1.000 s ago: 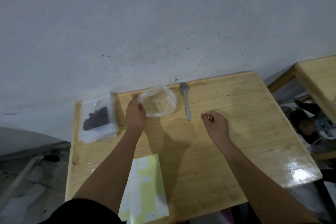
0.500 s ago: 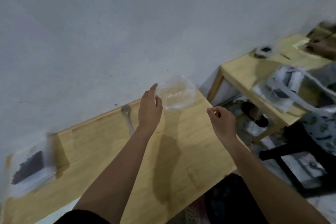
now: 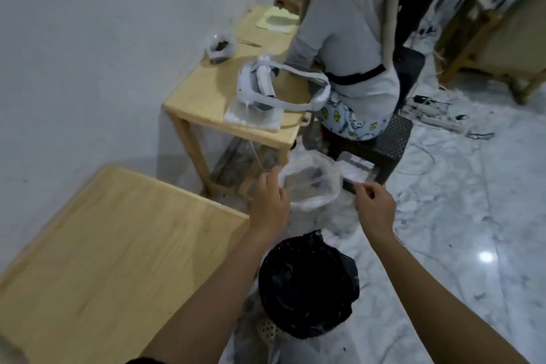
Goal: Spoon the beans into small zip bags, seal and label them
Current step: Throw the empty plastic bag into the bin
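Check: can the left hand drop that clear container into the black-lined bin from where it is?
Probably yes. The left hand holds the clear container just beyond the black-lined bin, whose mouth looks open, with nothing between them.

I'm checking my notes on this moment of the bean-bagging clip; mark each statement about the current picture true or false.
1. The left hand holds a clear plastic container. True.
2. The container is over the near wooden table. False: it is held past the table's edge, above the floor.
3. A bin lined with a black bag stands below the forearms. True.
4. The right hand grips a spoon. False: no spoon is in view.
5. A white headset lies on the farther table. True.
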